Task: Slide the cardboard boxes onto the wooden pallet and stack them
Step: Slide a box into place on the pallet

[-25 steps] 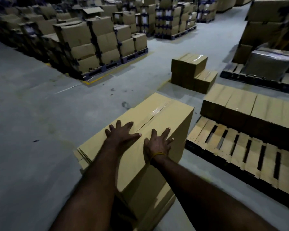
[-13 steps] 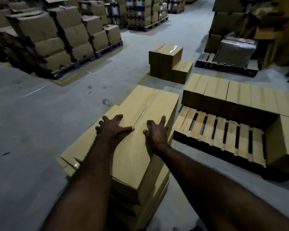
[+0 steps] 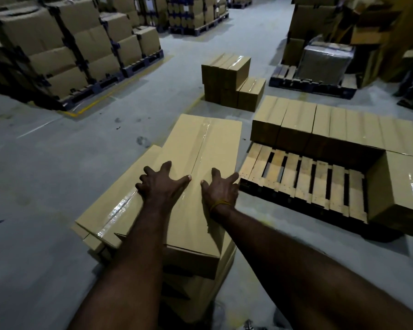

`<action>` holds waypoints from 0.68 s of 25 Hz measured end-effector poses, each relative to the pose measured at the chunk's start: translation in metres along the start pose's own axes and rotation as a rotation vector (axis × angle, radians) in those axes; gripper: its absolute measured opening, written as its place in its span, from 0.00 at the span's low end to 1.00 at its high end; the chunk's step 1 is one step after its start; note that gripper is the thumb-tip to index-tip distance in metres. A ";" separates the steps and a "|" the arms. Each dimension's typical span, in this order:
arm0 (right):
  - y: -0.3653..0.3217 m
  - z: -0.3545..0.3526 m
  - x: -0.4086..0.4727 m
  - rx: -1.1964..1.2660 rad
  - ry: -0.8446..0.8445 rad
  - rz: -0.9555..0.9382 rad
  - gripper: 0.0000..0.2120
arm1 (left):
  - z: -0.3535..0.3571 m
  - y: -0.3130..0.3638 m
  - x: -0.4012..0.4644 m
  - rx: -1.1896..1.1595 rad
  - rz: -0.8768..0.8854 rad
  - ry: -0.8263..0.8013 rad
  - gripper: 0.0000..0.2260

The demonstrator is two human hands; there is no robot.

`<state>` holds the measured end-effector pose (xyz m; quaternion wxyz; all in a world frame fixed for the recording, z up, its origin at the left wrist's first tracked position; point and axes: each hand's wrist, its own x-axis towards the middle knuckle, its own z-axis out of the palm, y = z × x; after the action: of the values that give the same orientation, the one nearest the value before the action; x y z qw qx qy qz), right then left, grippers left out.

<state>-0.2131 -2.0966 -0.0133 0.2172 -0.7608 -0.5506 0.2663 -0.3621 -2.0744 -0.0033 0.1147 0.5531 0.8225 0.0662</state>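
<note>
A long taped cardboard box (image 3: 200, 148) lies on top of a low stack of boxes on the floor in front of me. My left hand (image 3: 161, 184) presses flat on its top with fingers spread. My right hand (image 3: 221, 189) lies flat beside it near the box's right edge, a yellow band on the wrist. The wooden pallet (image 3: 303, 179) sits just right of the stack. A row of boxes (image 3: 332, 125) fills its far side, and one box (image 3: 401, 191) stands at its right end.
A lower box (image 3: 119, 206) sticks out left of the top one. A small pile of boxes (image 3: 229, 79) stands ahead on the floor. Loaded pallets (image 3: 65, 51) line the left side, and a wrapped load (image 3: 324, 60) sits at the back right. A person's feet (image 3: 407, 101) show far right.
The view has moved forward and right, bringing the pallet and its boxes closer. Both hands stay flat on the top box, which has slid forward along the stack.
</note>
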 end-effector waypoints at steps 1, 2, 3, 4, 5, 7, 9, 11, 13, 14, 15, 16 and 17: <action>0.001 -0.002 0.001 0.013 0.017 -0.001 0.25 | -0.001 -0.002 -0.002 -0.004 0.028 0.012 0.37; 0.003 -0.004 0.002 0.017 0.032 -0.008 0.24 | 0.000 -0.002 -0.004 -0.012 0.059 0.028 0.36; 0.007 -0.007 0.005 0.012 0.044 -0.017 0.24 | 0.001 0.002 -0.007 -0.020 0.082 0.045 0.35; 0.012 -0.012 0.008 0.000 0.054 -0.024 0.23 | 0.004 0.007 -0.011 -0.031 0.096 0.057 0.33; 0.018 -0.017 0.014 -0.018 0.061 -0.025 0.23 | 0.009 0.014 -0.015 -0.046 0.102 0.065 0.32; 0.030 -0.034 0.030 -0.056 0.063 -0.016 0.24 | 0.019 0.035 -0.023 -0.085 0.107 0.077 0.31; 0.048 -0.054 0.047 -0.068 0.062 -0.009 0.26 | 0.027 0.064 -0.029 -0.121 0.119 0.081 0.31; 0.073 -0.076 0.061 -0.066 0.087 0.004 0.27 | 0.036 0.101 -0.033 -0.150 0.152 0.075 0.31; 0.107 -0.104 0.078 -0.058 0.132 0.037 0.27 | 0.047 0.148 -0.040 -0.179 0.184 0.065 0.30; 0.125 -0.120 0.087 -0.054 0.153 0.052 0.27 | 0.054 0.173 -0.044 -0.188 0.205 0.065 0.29; 0.144 -0.137 0.097 -0.055 0.172 0.065 0.27 | 0.062 0.199 -0.051 -0.193 0.230 0.069 0.29; 0.163 -0.155 0.108 -0.057 0.189 0.077 0.27 | 0.070 0.226 -0.057 -0.198 0.254 0.077 0.28; 0.184 -0.173 0.118 -0.055 0.203 0.091 0.27 | 0.078 0.254 -0.063 -0.205 0.274 0.083 0.27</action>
<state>0.0609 -2.0454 -0.0149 0.2386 -0.8138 -0.4977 0.1821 -0.0914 -2.0374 -0.0119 0.1262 0.6422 0.7325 0.1874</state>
